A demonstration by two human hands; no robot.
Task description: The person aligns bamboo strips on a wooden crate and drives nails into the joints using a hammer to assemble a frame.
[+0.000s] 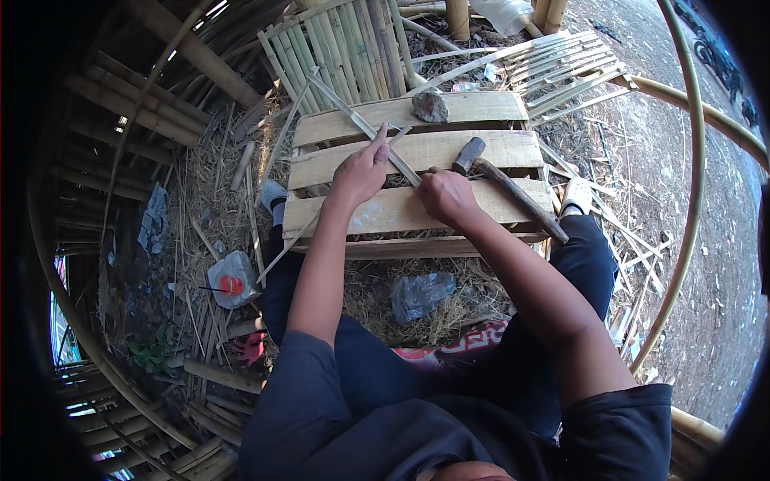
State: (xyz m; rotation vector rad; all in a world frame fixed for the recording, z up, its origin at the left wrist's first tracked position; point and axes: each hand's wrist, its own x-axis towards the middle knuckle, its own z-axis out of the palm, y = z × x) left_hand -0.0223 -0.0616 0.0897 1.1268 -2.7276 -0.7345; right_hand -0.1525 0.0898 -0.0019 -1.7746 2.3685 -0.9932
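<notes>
Wooden crate (401, 208) | bamboo strip (365, 128) lies diagonal, far-left to near-right | both hands pinch it: left (361, 172), right (445, 196)

From my feed, my right hand (446, 195) covers the near end of the thin bamboo strip (365, 127) — I can't tell how it's gripped. My left hand (361, 171) hides whatever its palm rests on. The hammer (509, 186) handle's end slips past the wooden crate (481, 150) edge. The crumpled plastic bag (420, 293) — contents unreadable. The picture's rim goes black, cutting off the bamboo slats (136, 104).
</notes>
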